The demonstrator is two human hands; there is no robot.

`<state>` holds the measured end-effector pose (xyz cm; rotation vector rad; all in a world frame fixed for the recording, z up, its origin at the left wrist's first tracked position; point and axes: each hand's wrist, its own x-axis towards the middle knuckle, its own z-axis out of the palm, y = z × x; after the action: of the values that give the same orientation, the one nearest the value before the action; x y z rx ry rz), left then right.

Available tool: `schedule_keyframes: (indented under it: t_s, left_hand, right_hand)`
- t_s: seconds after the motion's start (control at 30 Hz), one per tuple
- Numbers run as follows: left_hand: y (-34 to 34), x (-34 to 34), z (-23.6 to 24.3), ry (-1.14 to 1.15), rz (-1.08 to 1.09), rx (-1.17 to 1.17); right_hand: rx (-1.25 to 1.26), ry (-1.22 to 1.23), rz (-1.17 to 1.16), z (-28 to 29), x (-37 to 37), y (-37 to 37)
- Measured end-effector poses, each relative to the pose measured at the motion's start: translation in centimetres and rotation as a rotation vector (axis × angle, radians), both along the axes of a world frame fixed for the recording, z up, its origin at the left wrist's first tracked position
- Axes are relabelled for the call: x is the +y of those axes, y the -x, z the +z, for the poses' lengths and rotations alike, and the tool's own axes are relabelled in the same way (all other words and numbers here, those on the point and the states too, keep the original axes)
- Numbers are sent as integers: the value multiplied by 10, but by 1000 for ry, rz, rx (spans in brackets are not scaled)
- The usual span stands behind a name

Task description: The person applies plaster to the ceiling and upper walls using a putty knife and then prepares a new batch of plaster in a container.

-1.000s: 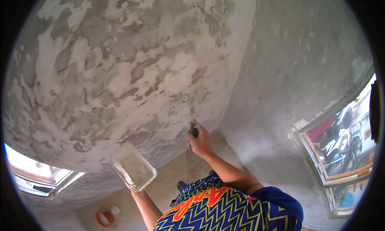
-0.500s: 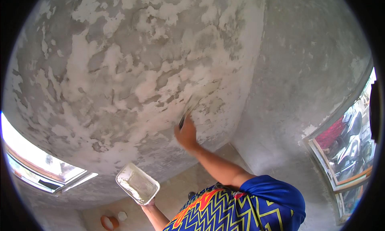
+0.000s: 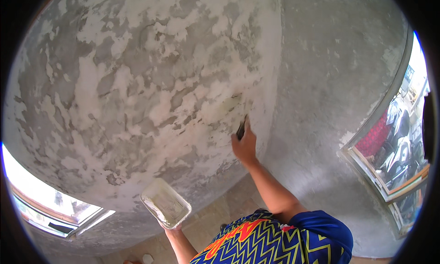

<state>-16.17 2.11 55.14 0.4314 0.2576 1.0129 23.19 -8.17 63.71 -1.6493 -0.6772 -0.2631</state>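
My right hand (image 3: 245, 147) is closed around the dark handle of a putty knife (image 3: 240, 130). Its blade is pressed near the patchy plastered wall (image 3: 137, 71), close to the corner; the blade itself is too blurred to make out well. White filler covers this wall in irregular patches over grey. Lower and to the left, my left hand (image 3: 172, 232) grips a white rectangular plastic tub (image 3: 188, 209) from beneath, with most fingers hidden under it. Whitish paste (image 3: 157, 210) clings inside the tub, thickest along its left side.
A plain grey wall (image 3: 334, 80) meets the patchy one at the right. Framed windows stand at the lower left (image 3: 55, 209) and at the right (image 3: 394, 158). Below lies a tiled floor (image 3: 215, 216), with a small white object (image 3: 147, 258) near the bottom edge.
My right hand has moved right with the putty knife, nearer the corner. The tub in my left hand sits slightly further right in view. The whole view has shifted a little.
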Motion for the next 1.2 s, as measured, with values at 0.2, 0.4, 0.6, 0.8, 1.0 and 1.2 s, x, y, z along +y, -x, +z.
schedule_keyframes:
  t_s: [0.2,0.4,0.6,0.8,1.0,1.2]
  left_hand:
    - [34,-12,-32,-31,106,43]
    - [50,-13,-47,34,18,-45]
    - [-2,15,-14,-101,-23,24]
    - [-41,10,17,19,-123,-19]
    - [6,3,-6,-41,74,30]
    - [18,-14,-5,-36,40,3]
  right_hand:
    - [377,33,-16,49,46,-27]
    - [40,45,51,-16,85,38]
    - [169,393,378,-40,11,108]
    - [7,245,202,-45,-20,64]
    - [348,6,22,57,22,-5]
    - [109,238,277,-14,58,70]
